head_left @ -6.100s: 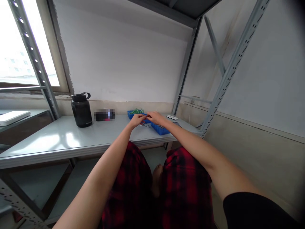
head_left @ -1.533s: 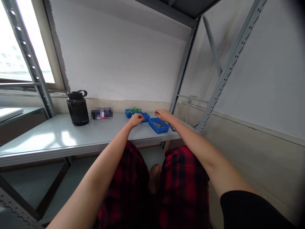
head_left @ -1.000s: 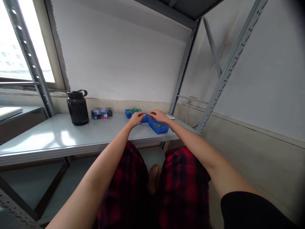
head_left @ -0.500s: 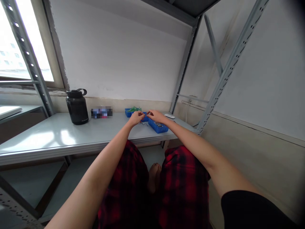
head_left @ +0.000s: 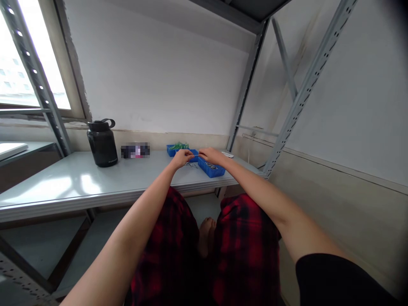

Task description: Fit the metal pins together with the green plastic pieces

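Observation:
My left hand [head_left: 182, 158] and my right hand [head_left: 211, 155] are held close together over the table, fingers pinched. Between their fingertips runs a small thin piece [head_left: 196, 155], too small to name, gripped at both ends. Below my right hand stands a blue tray [head_left: 211, 173] holding several slim metal pieces [head_left: 211, 165]. A second blue tray [head_left: 194, 160] is partly hidden behind the hands. Further back, a blue tray [head_left: 171, 152] carries a pile of green pieces [head_left: 180, 145]. A few small shiny pieces [head_left: 191, 164] lie on the tabletop under the hands.
A black bottle [head_left: 102, 146] with a loop lid stands on the grey tabletop [head_left: 140, 174] at left, beside a blurred-out object [head_left: 135, 150]. A flat white item [head_left: 228, 154] lies behind my right hand. Perforated metal posts [head_left: 306, 97] rise at both sides.
My hands have drawn slightly apart, the right one shifting a little to the right. The thin piece now shows between the fingertips.

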`<state>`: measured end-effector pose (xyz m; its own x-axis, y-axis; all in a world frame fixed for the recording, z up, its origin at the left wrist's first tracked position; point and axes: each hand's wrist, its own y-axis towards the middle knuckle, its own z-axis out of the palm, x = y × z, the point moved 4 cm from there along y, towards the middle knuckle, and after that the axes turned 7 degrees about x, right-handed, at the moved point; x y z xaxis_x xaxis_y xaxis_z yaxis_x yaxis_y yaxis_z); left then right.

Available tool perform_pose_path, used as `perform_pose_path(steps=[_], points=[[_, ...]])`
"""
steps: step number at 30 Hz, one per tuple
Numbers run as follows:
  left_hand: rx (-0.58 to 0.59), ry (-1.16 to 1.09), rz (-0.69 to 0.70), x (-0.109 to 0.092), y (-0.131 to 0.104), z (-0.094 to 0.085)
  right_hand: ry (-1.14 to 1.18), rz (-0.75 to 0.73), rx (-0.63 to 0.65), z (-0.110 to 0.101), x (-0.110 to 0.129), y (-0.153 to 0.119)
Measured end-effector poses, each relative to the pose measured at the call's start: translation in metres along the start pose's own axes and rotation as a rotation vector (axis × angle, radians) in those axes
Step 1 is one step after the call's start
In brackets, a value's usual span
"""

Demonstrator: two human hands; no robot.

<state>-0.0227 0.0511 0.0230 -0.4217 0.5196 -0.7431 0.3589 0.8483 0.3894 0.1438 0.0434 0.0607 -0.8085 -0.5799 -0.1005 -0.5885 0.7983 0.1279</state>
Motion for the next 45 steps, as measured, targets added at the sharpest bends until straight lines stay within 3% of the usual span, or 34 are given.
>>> perform_pose_path(steps=[10,31,39,45], points=[[0.001,0.015,-0.034,-0.002,-0.002,-0.001,0.059,0.007,-0.001,0.004,-0.016,-0.002],[-0.041,0.116,-0.044,-0.003,-0.002,-0.002,0.044,0.001,0.009,0.003,-0.012,-0.002],[-0.032,0.067,-0.133,0.013,0.001,0.001,-0.110,0.279,-0.067,0.003,-0.029,-0.006],[0.025,0.114,-0.150,0.012,-0.001,0.002,-0.156,0.354,0.118,0.022,-0.032,-0.006]])
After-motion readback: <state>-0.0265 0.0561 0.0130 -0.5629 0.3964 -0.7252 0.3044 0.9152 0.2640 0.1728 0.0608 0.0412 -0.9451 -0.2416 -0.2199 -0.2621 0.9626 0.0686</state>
